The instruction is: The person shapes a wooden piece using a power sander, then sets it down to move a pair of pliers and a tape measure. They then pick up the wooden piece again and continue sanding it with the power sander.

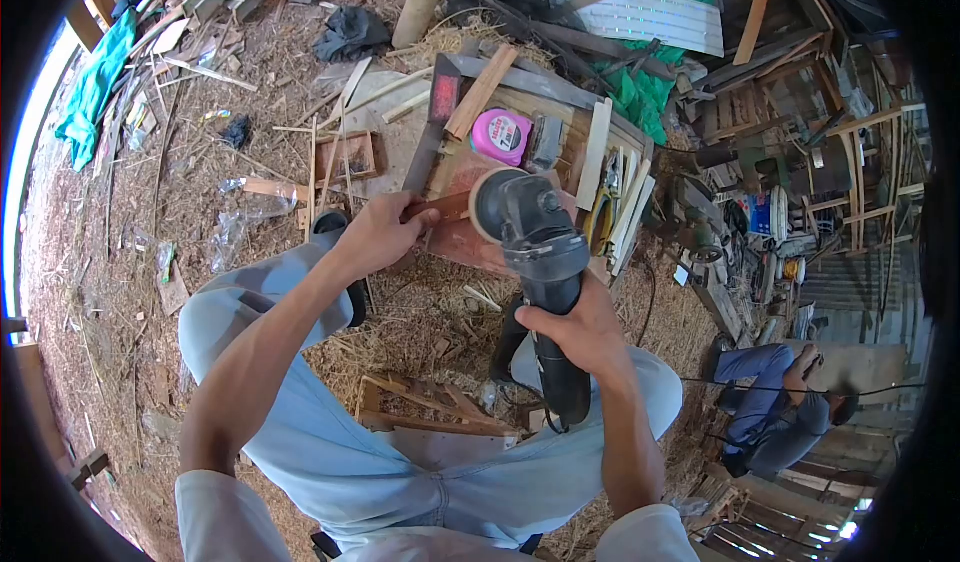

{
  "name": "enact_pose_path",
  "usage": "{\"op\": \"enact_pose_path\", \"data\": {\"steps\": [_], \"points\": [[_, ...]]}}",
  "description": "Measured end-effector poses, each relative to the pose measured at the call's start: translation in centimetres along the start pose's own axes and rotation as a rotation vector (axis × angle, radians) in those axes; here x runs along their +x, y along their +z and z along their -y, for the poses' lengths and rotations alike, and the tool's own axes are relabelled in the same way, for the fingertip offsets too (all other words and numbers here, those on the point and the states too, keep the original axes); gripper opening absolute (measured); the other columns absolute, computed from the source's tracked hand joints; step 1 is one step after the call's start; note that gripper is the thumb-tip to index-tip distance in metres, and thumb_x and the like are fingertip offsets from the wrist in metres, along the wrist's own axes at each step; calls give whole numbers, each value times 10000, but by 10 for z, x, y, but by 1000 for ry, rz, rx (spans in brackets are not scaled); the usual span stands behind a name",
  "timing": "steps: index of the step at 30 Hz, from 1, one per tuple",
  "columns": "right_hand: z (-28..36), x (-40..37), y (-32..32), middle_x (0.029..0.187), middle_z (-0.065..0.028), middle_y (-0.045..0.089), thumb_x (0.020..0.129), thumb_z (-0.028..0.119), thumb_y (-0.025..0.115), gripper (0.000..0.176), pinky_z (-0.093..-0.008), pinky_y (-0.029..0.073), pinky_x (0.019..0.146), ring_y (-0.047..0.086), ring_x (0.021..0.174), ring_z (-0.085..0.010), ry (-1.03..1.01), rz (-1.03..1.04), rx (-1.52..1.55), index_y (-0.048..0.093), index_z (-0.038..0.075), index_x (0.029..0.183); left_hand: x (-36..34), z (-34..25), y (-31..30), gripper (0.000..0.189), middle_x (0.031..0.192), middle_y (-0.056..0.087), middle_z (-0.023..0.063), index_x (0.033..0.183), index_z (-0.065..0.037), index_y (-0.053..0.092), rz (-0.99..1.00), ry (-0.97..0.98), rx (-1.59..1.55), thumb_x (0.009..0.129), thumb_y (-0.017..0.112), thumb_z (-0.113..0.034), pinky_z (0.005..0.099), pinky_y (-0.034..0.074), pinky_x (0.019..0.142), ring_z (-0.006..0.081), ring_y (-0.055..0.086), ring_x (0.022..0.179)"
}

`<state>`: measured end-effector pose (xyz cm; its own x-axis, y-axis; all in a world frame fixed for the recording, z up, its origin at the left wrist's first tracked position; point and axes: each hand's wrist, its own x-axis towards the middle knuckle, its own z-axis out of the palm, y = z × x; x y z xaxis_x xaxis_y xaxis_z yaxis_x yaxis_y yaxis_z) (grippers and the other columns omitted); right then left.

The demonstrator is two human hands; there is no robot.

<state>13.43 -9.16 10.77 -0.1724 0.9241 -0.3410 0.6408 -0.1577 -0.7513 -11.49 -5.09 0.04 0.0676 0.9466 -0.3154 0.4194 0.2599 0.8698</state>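
My left hand (378, 232) pinches one end of a short reddish-brown wood strip (448, 207) above a low wooden bench. In my right hand (588, 330) is a black and grey angle grinder (545, 257), gripped round its body. The grinder's pale round disc (487, 204) meets the strip's far end, part of which it hides. Beneath both lies a reddish board (465, 245) on the bench. Just behind the disc sit a pink tape measure (501, 137) and a dark grey block (545, 142).
Wood strips (594, 154) lie along the bench's right side. Near my knee stands a small wooden box frame (348, 155). Wood shavings and scraps cover the ground (110, 292). Another person (775, 417) crouches at the right. A small wooden frame (430, 407) lies between my legs.
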Motion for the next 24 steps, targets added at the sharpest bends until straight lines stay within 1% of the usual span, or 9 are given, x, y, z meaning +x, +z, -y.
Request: {"op": "enact_pose_path", "data": {"steps": [4, 6, 7, 9, 10, 12, 19, 21, 24], "points": [[-6, 4, 7, 933, -88, 631, 653, 166, 792, 542, -332, 489, 767, 608, 820, -188, -52, 1, -44, 558, -12, 1108, 1, 4, 3, 394, 699, 598, 204, 1020, 41, 637, -37, 13, -20, 889, 624, -330, 407, 449, 649, 296, 589, 652], [-3, 3, 6, 951, -91, 628, 654, 159, 790, 556, -329, 492, 764, 606, 834, -189, 29, 41, -53, 547, -13, 1124, 3, 5, 2, 343, 728, 612, 77, 1071, 35, 617, -12, 12, 37, 932, 584, -276, 317, 455, 620, 114, 549, 687], [-2, 4, 6, 951, -91, 628, 654, 159, 790, 556, -329, 492, 764, 606, 834, -189, 32, 46, -56, 547, -13, 1124, 3, 5, 1, 343, 728, 612, 77, 1071, 35, 617, -12, 7, 33, 932, 584, -276, 317, 455, 620, 114, 549, 687], [-2, 3, 3, 959, -89, 628, 656, 142, 786, 555, -322, 492, 758, 600, 828, -178, 39, 21, -34, 544, -15, 1130, 2, 1, -1, 344, 716, 605, 195, 993, 15, 648, 9, 0, -17, 877, 625, -308, 405, 446, 647, 293, 585, 656], [-3, 3, 1, 959, -89, 628, 656, 142, 786, 555, -322, 492, 758, 600, 828, -178, 42, 23, -38, 544, -15, 1130, 1, 0, 0, 344, 716, 605, 195, 993, 15, 648, 11, -2, -23, 877, 625, -308, 405, 446, 647, 293, 585, 656], [-4, 4, -2, 959, -143, 652, 644, 236, 796, 595, -362, 485, 808, 631, 866, -248, 25, -14, -10, 553, -13, 1126, 0, 1, -1, 314, 685, 592, 175, 961, 12, 647, -5, 7, -16, 874, 622, -289, 388, 444, 629, 271, 575, 640], [-8, 5, -13, 922, -118, 644, 645, 182, 795, 558, -349, 485, 782, 619, 831, -210, 91, -17, 4, 562, -13, 1113, 4, 9, -1, 293, 623, 554, 102, 926, 21, 632, 33, 85, -78, 884, 616, -269, 364, 431, 561, 184, 537, 578], [-10, 5, -16, 930, -108, 638, 646, 178, 789, 556, -345, 481, 788, 609, 838, -213, 102, -38, 40, 563, -13, 1116, 5, 9, -1, 262, 751, 581, 22, 970, 49, 616, 134, -63, -154, 922, 602, -208, 278, 437, 620, 91, 511, 701], [-8, 6, -22, 942, -99, 634, 649, 166, 778, 542, -346, 476, 797, 600, 854, -208, 110, -76, 55, 566, -11, 1115, 7, 12, 1, 231, 749, 556, 6, 969, 32, 615, 123, -43, -162, 930, 591, -195, 259, 436, 626, 81, 497, 705]]}}
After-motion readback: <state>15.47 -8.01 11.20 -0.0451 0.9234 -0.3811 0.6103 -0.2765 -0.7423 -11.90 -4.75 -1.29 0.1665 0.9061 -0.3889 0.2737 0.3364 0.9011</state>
